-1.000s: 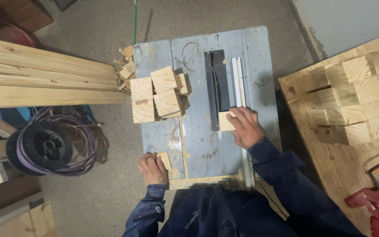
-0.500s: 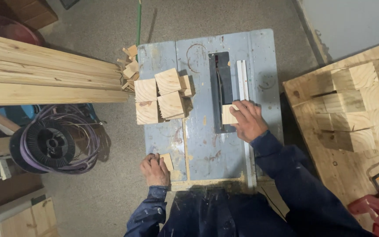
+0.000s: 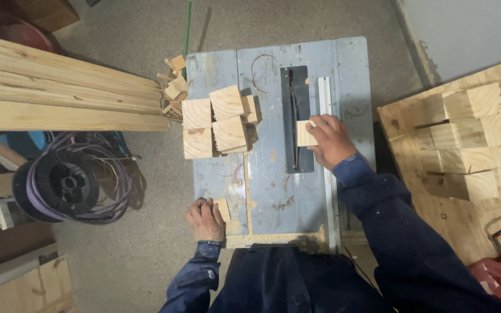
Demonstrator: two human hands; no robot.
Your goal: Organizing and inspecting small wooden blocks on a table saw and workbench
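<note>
Wood block [image 3: 305, 133], small and pale, lies on the saw table [image 3: 349, 69] between the blade slot [image 3: 293, 116] and the metal fence [image 3: 324, 104]. It looks light, stiff and rough-cut, best pressed flat from the fence side. Right hand [image 3: 331, 140] covers it, fingers spread over its top. Left hand [image 3: 206, 219] curls around a smaller offcut [image 3: 222, 208] at the near edge. Stacked blocks [image 3: 218, 122] sit well apart.

Lighting even, moderately dim, diffuse from overhead. Soft short shadows beside wood blocks [image 3: 215, 122] on table [image 3: 268, 191]. No glare. Focus sharp at centre; slight wide-angle stretch and softness at frame edges.
</note>
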